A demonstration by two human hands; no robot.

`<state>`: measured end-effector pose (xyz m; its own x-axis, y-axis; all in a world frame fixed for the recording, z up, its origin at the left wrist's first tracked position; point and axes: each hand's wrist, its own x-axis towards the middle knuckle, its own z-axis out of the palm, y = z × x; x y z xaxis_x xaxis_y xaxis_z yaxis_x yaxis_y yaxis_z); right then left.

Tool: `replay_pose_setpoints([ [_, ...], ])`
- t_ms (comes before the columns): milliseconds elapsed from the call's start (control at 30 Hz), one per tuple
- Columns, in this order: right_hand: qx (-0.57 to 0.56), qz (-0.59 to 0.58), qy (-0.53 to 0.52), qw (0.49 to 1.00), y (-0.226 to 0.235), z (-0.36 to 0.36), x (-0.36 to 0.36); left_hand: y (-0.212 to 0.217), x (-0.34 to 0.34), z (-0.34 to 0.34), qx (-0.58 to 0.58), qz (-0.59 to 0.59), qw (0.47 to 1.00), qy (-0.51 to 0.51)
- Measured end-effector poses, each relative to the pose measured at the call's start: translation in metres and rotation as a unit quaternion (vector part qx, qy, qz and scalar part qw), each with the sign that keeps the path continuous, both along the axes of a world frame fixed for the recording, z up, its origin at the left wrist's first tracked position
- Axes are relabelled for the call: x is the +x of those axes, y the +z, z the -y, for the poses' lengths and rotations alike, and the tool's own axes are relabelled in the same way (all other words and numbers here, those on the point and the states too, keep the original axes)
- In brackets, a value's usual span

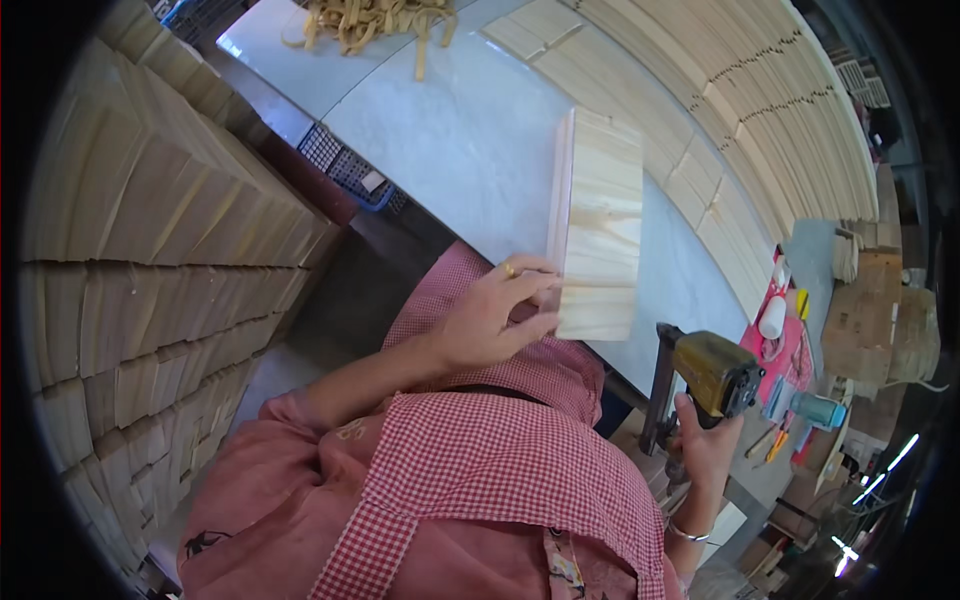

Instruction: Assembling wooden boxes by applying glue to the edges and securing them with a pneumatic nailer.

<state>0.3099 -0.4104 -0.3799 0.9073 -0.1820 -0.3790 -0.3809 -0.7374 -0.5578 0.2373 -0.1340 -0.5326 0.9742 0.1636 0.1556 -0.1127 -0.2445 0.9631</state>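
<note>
A pale wooden box (602,230), or box-like assembly of boards, lies on the light tabletop with one long edge face toward the left. My left hand (500,312) is at its near left corner. The thumb and fingers bend around that edge, and the fingertips are partly hidden. A ring shows on one finger. To the right of the box and apart from it, my right hand (706,440) grips a yellow and black nail gun (712,368) by its handle. The gun's dark nose and magazine are on its left side, near the table edge.
Long stacks of thin boards (740,80) line the table's far right side. Curled wooden strips (375,22) lie at the far end of the tabletop (430,140). Tall wood stacks (150,230) stand on the left. A blue crate (345,165) is under the table; cartons (865,310) are at right.
</note>
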Motion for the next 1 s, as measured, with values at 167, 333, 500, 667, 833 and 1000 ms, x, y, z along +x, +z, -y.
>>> replay_pose_setpoints([
  [167, 0.018, 0.066, -0.047, 0.997, -0.016, 0.036, -0.032, 0.015, 0.097, -0.036, 0.03, 0.104, 0.988, 0.11],
  [333, -0.008, 0.111, 0.017, 0.994, -0.055, 0.058, -0.067, -0.039, 0.194, -0.094, 0.209, 0.119, 0.958, 0.153],
  [500, -0.019, 0.045, -0.048, 0.998, -0.075, 0.081, -0.08, -0.031, 0.198, -0.114, 0.179, -0.008, 0.979, 0.1],
  [667, 0.008, 0.221, -0.177, 0.959, -0.079, 0.119, -0.077, -0.008, 0.214, -0.094, 0.225, -0.034, 0.973, 0.035],
  [833, -0.093, 0.223, -0.166, 0.956, -0.086, 0.173, -0.01, -0.031, 0.216, -0.117, 0.246, 0.019, 0.968, 0.035],
  [1000, -0.221, 0.067, -0.188, 0.955, -0.107, 0.219, 0.069, -0.043, 0.211, -0.129, 0.261, -0.01, 0.965, 0.035],
])
